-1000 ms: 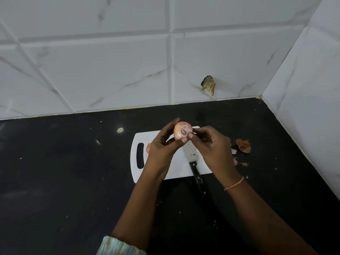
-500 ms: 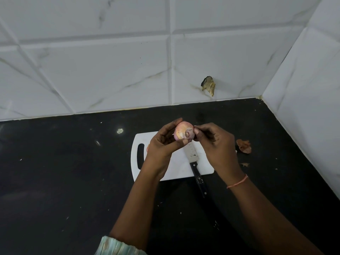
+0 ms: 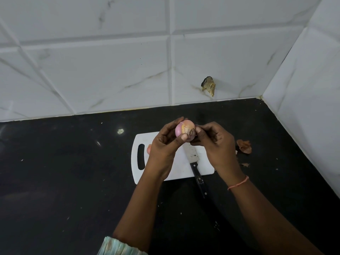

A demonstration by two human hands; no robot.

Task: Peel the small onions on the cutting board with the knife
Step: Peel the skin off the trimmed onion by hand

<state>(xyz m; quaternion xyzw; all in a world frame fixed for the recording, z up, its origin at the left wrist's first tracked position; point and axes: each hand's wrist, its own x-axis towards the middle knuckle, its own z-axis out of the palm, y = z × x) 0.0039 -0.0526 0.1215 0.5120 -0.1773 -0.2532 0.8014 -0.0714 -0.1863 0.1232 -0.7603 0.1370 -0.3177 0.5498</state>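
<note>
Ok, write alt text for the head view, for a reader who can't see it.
Two hands hold a small onion above a white board: the left hand grips it, the right hand pinches its skin. A knife lies on the board, handle toward the person; peels sit on the black counter.

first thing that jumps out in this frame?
The pink onion, raised above the white cutting board: the left hand grips it while the right hand pinches at its skin. The knife lies idle on the board, handle over the near edge, with peels on the black counter to the right.
</note>
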